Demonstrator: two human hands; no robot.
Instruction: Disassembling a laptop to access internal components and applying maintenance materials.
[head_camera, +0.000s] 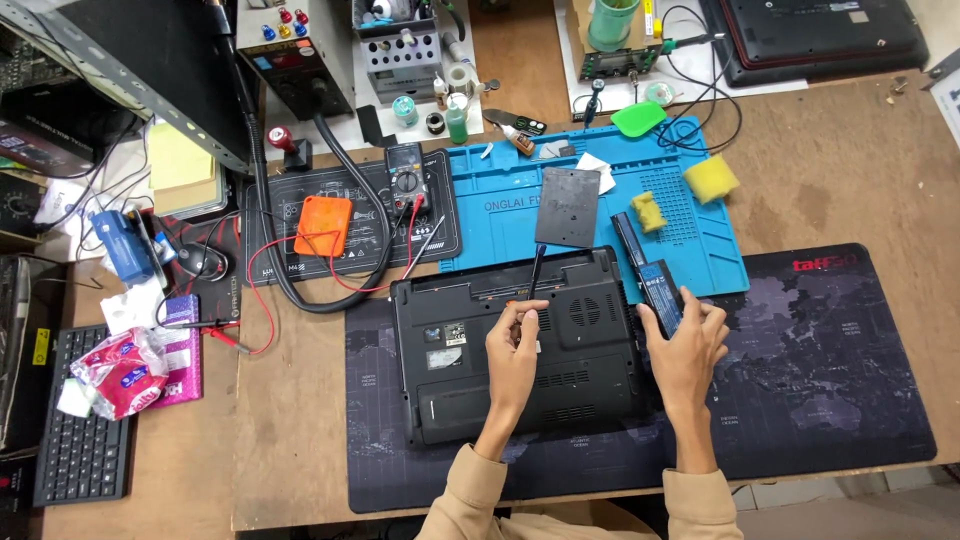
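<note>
A black laptop (515, 355) lies upside down on a dark desk mat (800, 400), its base up so the underside can be reached, with the battery bay along its far edge open and empty. The left hand (512, 350) rests on the base, its fingers closed around a slim black screwdriver (534, 275) held like a pen, the shaft pointing away toward the far edge of the laptop near the bay; that grip suits fine, low-force work. The right hand (690, 345) hovers just off the laptop's right edge, its fingers wrapped around the near end of a long black laptop battery (650, 275), whose far end reaches onto the blue silicone work mat (700, 250). On that mat, just beyond the laptop, lies a flat dark cover panel (568, 207), set out of the way but within reach, and two yellow sponges (710, 178) sit farther right. To the left, a multimeter (405, 170) with red leads and an orange block (323, 225) rest on a smaller black mat on the wooden desk (850, 170).
</note>
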